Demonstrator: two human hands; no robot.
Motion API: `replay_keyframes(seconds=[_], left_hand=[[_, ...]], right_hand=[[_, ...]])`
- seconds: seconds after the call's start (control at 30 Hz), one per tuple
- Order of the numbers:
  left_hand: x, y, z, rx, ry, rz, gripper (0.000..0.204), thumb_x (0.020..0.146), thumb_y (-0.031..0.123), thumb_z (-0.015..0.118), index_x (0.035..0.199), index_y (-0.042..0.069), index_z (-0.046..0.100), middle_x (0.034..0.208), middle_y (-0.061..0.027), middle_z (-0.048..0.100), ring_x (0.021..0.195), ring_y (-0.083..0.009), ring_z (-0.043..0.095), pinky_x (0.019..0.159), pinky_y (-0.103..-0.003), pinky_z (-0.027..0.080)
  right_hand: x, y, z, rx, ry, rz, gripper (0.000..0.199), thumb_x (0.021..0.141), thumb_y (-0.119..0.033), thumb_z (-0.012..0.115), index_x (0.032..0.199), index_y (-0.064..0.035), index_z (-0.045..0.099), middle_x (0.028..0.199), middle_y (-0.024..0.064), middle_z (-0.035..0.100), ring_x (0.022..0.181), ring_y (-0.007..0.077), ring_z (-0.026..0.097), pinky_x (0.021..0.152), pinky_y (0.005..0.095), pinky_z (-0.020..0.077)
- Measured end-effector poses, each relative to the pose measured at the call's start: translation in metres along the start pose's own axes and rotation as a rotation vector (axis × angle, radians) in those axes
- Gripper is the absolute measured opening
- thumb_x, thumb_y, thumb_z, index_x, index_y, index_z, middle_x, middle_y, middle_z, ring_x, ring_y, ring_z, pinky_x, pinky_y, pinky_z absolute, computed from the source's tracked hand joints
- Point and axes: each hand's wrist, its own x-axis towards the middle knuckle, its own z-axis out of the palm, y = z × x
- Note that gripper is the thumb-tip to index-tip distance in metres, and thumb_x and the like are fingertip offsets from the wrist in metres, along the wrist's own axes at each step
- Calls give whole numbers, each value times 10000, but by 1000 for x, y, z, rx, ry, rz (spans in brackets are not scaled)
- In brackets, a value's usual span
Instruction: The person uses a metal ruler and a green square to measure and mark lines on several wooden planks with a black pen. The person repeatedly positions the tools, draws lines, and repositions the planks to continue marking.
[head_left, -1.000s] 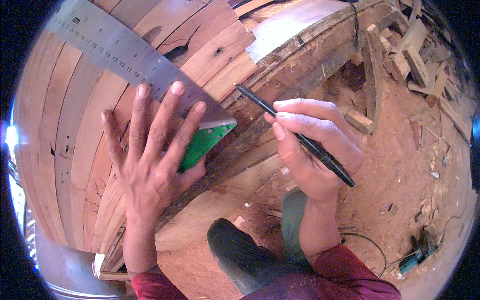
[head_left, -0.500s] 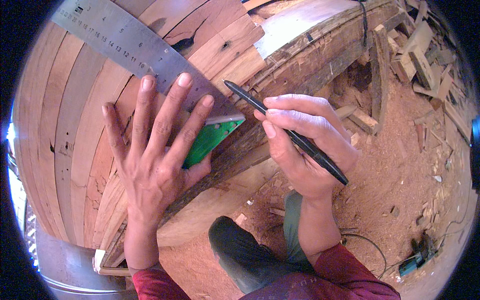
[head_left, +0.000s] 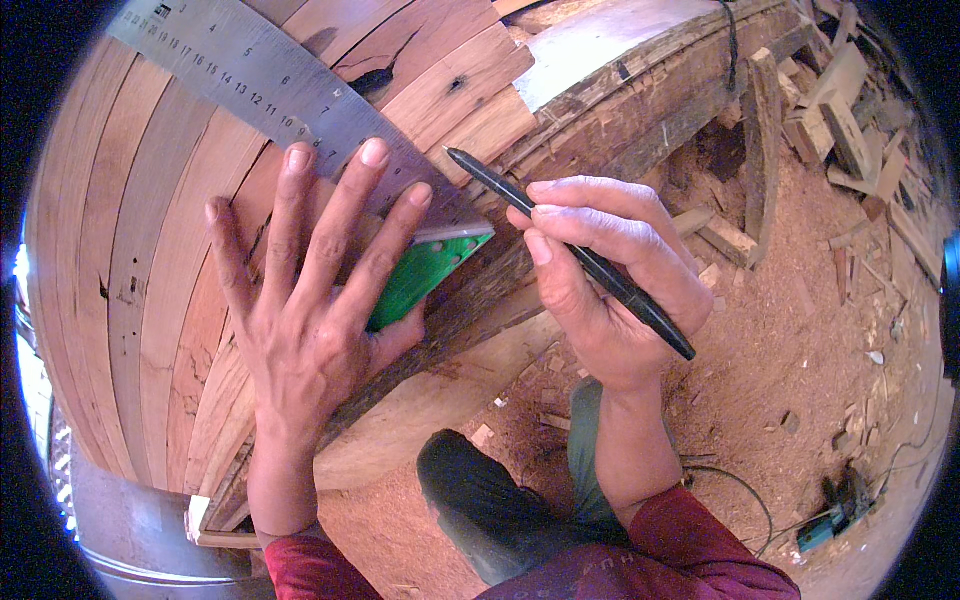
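A try square with a steel ruled blade and a green stock lies across the wooden planks. Spread over it is my left hand, its fingertips at the blade and its thumb along the stock's near side, holding the square against the wood. Part of the blade is hidden under those fingers. My right hand pinches a black pen between thumb and fingers. The pen's tip points up and left, close to the blade's edge; whether it touches the wood I cannot tell.
A rough beam edge runs along the planks' right side. Cut wood pieces are heaped at the far right. Sawdust and scraps cover the floor. A teal power tool with a cord lies at the lower right.
The right hand and pen have shifted very slightly upward. The left hand keeps its place on the square; the rest of the view has barely moved.
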Motion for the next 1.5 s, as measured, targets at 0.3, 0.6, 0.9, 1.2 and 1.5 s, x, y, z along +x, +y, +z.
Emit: replay_keyframes(seconds=[0.3, 0.6, 0.9, 1.2, 1.5], left_hand=[[0, 0, 1, -12, 7, 2, 729, 704, 396, 772, 1394, 312, 552, 1537, -7, 420, 1469, -325, 285, 1203, -596, 56], [1, 1, 1, -6, 25, 0, 722, 689, 368, 785, 1376, 304, 570, 1531, -16, 427, 1459, -337, 305, 1204, -595, 65], [1, 0, 1, -14, 25, 11, 703, 710, 378, 770, 1377, 292, 568, 1535, -21, 423, 1463, -336, 298, 1202, -598, 59], [2, 3, 1, -16, 22, -3, 684, 709, 386, 766, 1362, 291, 584, 1537, -17, 420, 1468, -328, 289, 1205, -591, 56], [0, 1, 3, -4, 36, 8, 724, 692, 373, 779, 1380, 300, 565, 1535, -16, 423, 1466, -328, 292, 1205, -598, 60]], right_hand=[[0, 7, -3, -21, -74, -64, 186, 824, 96, 681, 997, 26, 682, 1036, 193, 662, 874, 250, 706, 776, 342, 614], [-1, 10, -1, -7, -64, -59, 171, 832, 83, 681, 994, 26, 682, 1047, 189, 651, 883, 250, 703, 779, 345, 616], [0, 11, -2, 7, -59, -69, 158, 838, 75, 680, 988, 27, 680, 1052, 190, 648, 876, 250, 702, 772, 341, 614], [6, 12, 2, 27, -66, -96, 163, 841, 68, 681, 998, 22, 687, 1051, 179, 654, 864, 235, 706, 774, 320, 597], [8, 14, 9, 63, -22, -64, 160, 824, 69, 698, 977, 18, 696, 1028, 174, 674, 880, 242, 705, 781, 324, 587]])
